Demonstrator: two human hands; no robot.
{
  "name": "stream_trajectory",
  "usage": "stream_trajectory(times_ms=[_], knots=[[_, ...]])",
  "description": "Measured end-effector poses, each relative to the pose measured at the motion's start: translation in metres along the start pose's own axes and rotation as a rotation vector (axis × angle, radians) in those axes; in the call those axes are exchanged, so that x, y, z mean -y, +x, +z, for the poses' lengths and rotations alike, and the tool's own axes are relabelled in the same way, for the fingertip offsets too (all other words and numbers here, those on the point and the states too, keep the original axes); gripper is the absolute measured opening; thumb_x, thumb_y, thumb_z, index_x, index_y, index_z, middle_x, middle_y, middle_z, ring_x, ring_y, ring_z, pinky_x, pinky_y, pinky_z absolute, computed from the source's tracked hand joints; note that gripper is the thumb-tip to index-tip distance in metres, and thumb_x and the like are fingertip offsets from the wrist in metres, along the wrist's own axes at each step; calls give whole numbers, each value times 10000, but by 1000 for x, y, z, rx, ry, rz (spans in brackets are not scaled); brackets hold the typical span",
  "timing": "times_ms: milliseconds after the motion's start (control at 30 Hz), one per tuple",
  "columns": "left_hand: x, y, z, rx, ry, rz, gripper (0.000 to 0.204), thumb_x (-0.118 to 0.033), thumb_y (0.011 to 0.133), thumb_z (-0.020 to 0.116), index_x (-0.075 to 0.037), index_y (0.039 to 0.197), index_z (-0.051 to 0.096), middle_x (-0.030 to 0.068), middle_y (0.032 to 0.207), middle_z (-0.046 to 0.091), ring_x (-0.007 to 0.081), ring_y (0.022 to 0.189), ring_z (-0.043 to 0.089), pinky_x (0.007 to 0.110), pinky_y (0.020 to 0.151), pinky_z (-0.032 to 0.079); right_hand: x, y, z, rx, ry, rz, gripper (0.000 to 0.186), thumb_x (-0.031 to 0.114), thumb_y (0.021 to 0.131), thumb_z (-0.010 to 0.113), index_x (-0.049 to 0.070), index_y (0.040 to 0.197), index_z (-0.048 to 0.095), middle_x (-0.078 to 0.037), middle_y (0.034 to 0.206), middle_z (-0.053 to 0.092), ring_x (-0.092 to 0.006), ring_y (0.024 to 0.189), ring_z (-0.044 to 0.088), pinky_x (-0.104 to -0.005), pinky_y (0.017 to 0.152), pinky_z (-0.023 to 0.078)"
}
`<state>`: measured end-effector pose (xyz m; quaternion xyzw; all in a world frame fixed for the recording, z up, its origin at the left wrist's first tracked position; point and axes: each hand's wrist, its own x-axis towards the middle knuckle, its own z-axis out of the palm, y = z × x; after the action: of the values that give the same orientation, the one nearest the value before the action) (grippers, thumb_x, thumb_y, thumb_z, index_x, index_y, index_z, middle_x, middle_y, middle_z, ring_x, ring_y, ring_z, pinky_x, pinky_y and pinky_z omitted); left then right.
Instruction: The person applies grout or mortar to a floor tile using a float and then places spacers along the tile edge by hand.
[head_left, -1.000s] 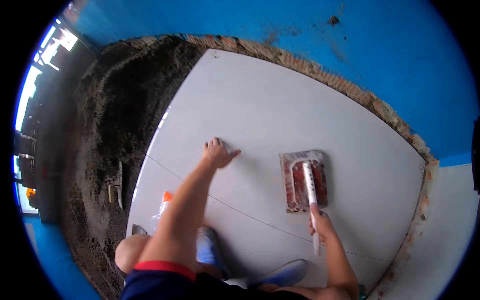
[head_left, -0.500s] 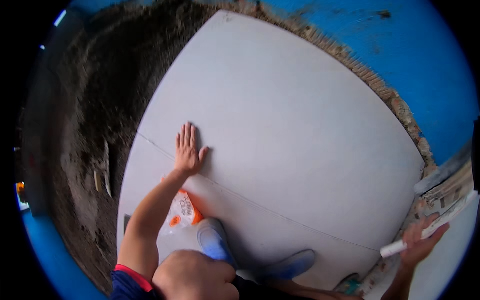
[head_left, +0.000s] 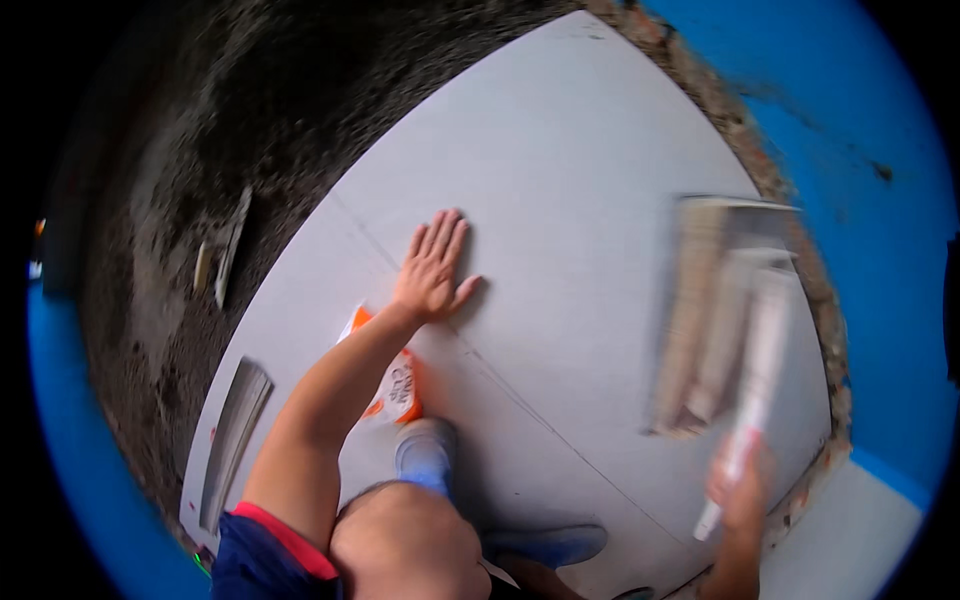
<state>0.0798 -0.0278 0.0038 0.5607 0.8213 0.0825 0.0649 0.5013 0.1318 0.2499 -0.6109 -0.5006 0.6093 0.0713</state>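
Observation:
My left hand lies flat on a large pale grey tile, its fingers stretched out beside the seam with the nearer tile. My right hand is wrapped round the long white handle of a tool. The tool's wide rectangular head shows beige and grey bars, smeared by motion, so its exact kind is unclear. It is over the tile's right side; whether it touches cannot be told. Below my left forearm, partly hidden by it, a plastic bag with orange ends rests on the nearer tile.
A long grey slotted object lies on the nearer tile at left. Dark rough mortar borders the tiles, with a trowel-like tool on it. A blue wall rises at right. My shoes stand on the tile.
My right hand has swung the tool from the far right edge inward, over the tile, bringing its head into view. My left hand stays flat on the tile while the view has turned.

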Motion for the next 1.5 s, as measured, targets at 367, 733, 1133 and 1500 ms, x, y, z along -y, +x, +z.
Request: stream_trajectory(times_ms=[367,733,1133,1500], knots=[[-7,5,3,23,74,9,805,-500,961,447,9,1543,222,171,1631,177,325,1519,133,464,1229,102,-112,89,48,144,-776,-180,492,457,1015,467,18,852,614,-159,656,583,-229,597,575,-405,592,462],[-4,0,6,-22,-18,-18,794,-461,955,472,27,1534,230,184,1626,183,332,1515,146,467,1227,96,-114,23,-15,-123,-477,-626,515,541,982,497,49,854,582,-71,587,521,-169,527,527,-322,489,424],[4,-9,7,-76,-64,-187,827,-506,962,435,52,1530,211,225,1623,149,363,1519,100,465,1227,85,-101,119,99,231,-378,40,594,595,974,503,48,749,556,-27,524,490,-128,418,492,-306,380,368],[22,26,1,-131,-123,-350,893,-499,935,514,96,1514,185,285,1608,121,412,1511,70,493,1219,71,87,36,-38,-500,296,-252,588,699,941,452,126,831,521,38,508,385,-56,330,328,-214,298,275]])
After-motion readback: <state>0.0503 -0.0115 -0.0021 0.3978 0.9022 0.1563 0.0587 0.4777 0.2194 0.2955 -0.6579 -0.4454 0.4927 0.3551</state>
